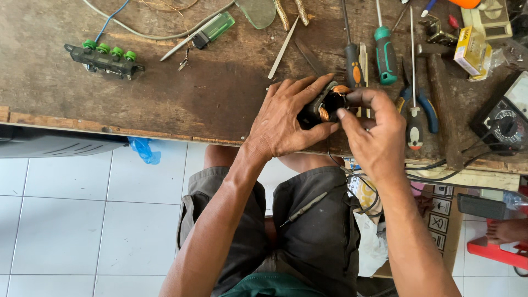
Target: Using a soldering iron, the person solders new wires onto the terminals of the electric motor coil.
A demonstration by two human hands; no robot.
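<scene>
Both hands, left and right, grip a small black motor part with copper windings steady above the worn wooden bench.

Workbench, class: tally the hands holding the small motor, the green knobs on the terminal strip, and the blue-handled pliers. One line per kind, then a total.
Hands on the small motor: 2 (left hand, right hand)
Green knobs on the terminal strip: 4
Blue-handled pliers: 1
Total: 7
</scene>
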